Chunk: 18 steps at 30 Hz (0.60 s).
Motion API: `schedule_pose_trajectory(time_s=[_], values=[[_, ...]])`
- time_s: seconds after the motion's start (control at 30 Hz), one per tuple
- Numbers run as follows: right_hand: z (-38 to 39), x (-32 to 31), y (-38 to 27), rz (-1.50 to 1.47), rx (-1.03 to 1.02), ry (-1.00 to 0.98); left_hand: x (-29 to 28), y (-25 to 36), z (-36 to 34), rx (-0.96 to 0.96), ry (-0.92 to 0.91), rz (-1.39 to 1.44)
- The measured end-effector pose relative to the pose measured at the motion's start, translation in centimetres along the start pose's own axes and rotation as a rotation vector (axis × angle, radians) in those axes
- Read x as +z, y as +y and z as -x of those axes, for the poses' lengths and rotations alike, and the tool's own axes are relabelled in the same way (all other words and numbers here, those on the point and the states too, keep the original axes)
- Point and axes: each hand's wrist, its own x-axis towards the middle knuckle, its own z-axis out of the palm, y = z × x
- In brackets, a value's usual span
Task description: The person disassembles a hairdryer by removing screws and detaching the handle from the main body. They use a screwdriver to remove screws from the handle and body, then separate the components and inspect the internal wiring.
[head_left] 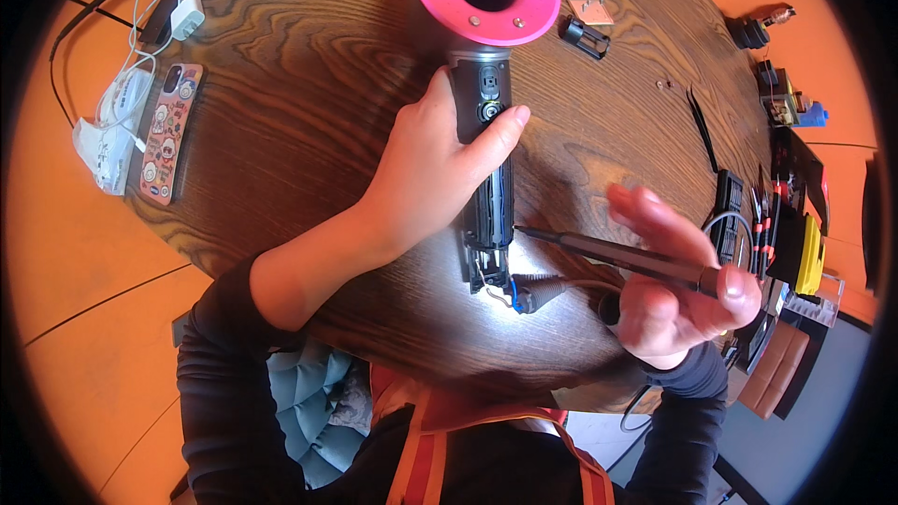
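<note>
A hair dryer (483, 75) with a pink ring-shaped head lies over the wooden table, its head at the far side and its dark handle toward me. My left hand (421, 168) is closed around the upper handle, thumb across its front. The handle's lower end is opened up, with thin wires and a blue lead showing beside a ribbed cord sleeve (540, 293). My right hand (678, 285) holds a dark screwdriver (622, 254) between thumb and fingers, with some fingers raised. The screwdriver's tip reaches the right side of the lower handle; whether it touches cannot be made out.
A phone in a patterned case (172, 131) and a white charger (188, 17) with cables are on the left. A black cylindrical part (586, 38) sits beyond the dryer. Tweezers (702, 129), a black case (727, 210) and several tools line the table's right edge.
</note>
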Motion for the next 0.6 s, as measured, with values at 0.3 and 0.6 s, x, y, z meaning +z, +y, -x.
schedule_pose_trajectory(time_s=[0.3, 0.6], values=[[-1.8, -1.6, -2.2, 0.079, -0.053, -0.038, 0.0, 0.0, 0.0, 0.002, -0.004, 0.002], [-2.7, -1.6, -4.9, 0.336, 0.102, -0.091, 0.0, 0.1, 0.0, -0.019, -0.012, 0.018]])
